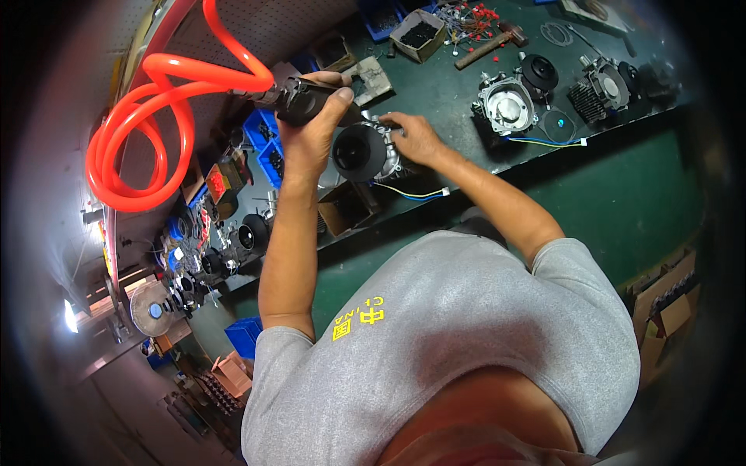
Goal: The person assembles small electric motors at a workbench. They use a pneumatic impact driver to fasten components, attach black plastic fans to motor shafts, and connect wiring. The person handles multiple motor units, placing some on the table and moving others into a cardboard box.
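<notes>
Left hand (311, 132) clenched around a dark pneumatic driver (299, 101), held tip-down at 11 o'clock from frame centre. A coiled orange air hose (148, 132) runs from the tool's rear out to 9 o'clock.

Right hand (416, 138) grasps the metal motor assembly (365, 151) from its 3 o'clock side, fingers on the housing. The assembly, with a black round cap facing the camera, sits on the green bench (435, 93) close to the bench's near edge, touching the left hand.

A yellow-and-blue lead (412, 194) trails off that near edge toward 4 o'clock. An open cardboard box (346, 208) stands just below the assembly, at the edge.

Bare bench between the assembly and two further motor units (509, 105) at 2 o'clock. Hammer (489, 45) and small parts box (420, 33) at 12 o'clock, well apart. Blue bins (268, 144) crowd the 9 o'clock side.
</notes>
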`<state>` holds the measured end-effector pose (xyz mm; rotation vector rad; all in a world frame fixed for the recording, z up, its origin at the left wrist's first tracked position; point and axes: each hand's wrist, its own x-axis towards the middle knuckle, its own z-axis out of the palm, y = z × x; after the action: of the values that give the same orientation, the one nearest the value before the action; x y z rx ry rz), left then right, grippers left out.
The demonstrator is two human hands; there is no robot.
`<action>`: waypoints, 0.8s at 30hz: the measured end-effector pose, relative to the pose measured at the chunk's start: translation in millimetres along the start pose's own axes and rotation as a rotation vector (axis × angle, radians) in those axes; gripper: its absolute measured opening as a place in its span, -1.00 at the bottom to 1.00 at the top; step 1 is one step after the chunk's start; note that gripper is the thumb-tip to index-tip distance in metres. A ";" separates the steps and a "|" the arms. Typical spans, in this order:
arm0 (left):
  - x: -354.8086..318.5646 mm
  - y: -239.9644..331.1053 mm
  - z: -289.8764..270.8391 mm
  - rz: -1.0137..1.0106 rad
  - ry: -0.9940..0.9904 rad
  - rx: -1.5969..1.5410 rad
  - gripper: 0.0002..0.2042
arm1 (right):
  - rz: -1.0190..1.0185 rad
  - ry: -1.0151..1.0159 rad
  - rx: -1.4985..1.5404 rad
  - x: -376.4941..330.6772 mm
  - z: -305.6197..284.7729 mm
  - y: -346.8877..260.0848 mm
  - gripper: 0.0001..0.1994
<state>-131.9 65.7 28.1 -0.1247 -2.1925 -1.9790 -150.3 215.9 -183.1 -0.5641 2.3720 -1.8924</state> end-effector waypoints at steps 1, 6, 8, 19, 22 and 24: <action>1.5 4.3 2.8 -0.010 -0.003 0.010 -0.76 | -0.003 -0.042 -0.013 7.2 -7.1 2.8 -0.65; 1.6 5.3 7.9 0.017 -0.009 0.094 -0.70 | -0.083 -0.157 0.549 39.3 -48.4 -78.1 -0.57; 2.6 4.9 8.7 0.023 0.010 0.077 -0.68 | -0.063 -0.271 0.637 41.3 -50.5 -100.7 -0.54; -10.7 -52.3 3.3 0.212 -0.251 0.278 -0.67 | -0.156 -0.405 0.638 20.5 -27.9 -121.9 -0.56; -21.5 -17.6 -3.2 0.138 -0.038 0.335 -0.77 | -0.127 -0.308 0.592 -0.7 -35.5 -102.6 -0.52; -24.4 -6.4 3.0 0.149 0.042 0.454 -0.83 | -0.090 0.034 0.533 -18.5 -40.2 -91.8 -0.58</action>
<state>-109.4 69.5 16.9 -0.1722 -2.4582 -1.3551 -121.1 242.5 -89.2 -0.5921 1.7560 -2.4512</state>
